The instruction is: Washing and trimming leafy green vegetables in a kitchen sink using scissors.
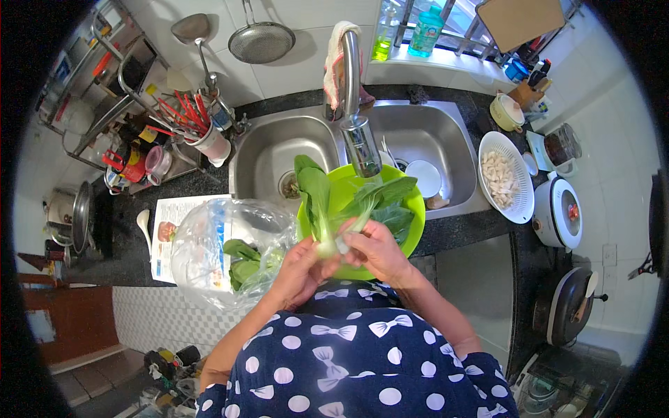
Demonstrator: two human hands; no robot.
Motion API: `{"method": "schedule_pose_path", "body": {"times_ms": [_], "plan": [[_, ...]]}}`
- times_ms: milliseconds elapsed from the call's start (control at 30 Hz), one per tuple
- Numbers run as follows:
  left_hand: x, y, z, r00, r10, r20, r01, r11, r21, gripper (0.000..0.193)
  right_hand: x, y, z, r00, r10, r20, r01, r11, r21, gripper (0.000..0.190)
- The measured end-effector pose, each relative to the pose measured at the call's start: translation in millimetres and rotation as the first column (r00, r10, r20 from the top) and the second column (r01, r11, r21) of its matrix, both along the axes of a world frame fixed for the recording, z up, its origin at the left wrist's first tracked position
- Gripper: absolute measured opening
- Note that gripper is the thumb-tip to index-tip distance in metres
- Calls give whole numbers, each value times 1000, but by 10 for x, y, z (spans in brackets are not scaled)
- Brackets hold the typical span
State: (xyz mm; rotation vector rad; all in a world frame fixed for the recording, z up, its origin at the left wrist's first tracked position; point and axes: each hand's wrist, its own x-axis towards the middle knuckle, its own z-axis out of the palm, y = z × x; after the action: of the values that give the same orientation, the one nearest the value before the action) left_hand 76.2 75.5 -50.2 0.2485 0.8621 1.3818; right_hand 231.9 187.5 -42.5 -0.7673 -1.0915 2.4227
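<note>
My left hand [306,269] holds a head of bok choy [316,201] by its pale base, with the dark leaves pointing away from me. Close beside it, my right hand [373,248] pinches a leaf stalk [366,208] between thumb and fingers. Both hands are over the near part of a lime-green basin [417,209], set at the sink's front edge under the faucet [359,141]. Dark green leaves [394,222] lie inside the basin. To the left, a clear plastic bag [196,251] contains more greens [244,264].
A double steel sink [282,130] holds a white bowl [423,177] in its right bowl. A white colander [486,196] of pale chopped pieces and a white rice cooker [546,209] stand to the right. At left are a white spoon [143,227] and a chopstick holder [211,146].
</note>
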Motion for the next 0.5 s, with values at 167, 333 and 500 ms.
{"method": "schedule_pose_path", "body": {"times_ms": [167, 333, 500], "plan": [[-131, -64, 76, 975, -115, 190, 71, 972, 223, 36, 111, 38, -185, 961, -275, -29, 265, 947, -183, 16], [-327, -63, 45, 981, -13, 194, -23, 983, 180, 38, 312, 62, -189, 977, -41, 210, 67, 991, -114, 27], [-329, -24, 148, 996, 47, 77, -53, 995, 83, 38, 379, 24, -232, 942, 41, 333, -13, 996, -87, 32]]}}
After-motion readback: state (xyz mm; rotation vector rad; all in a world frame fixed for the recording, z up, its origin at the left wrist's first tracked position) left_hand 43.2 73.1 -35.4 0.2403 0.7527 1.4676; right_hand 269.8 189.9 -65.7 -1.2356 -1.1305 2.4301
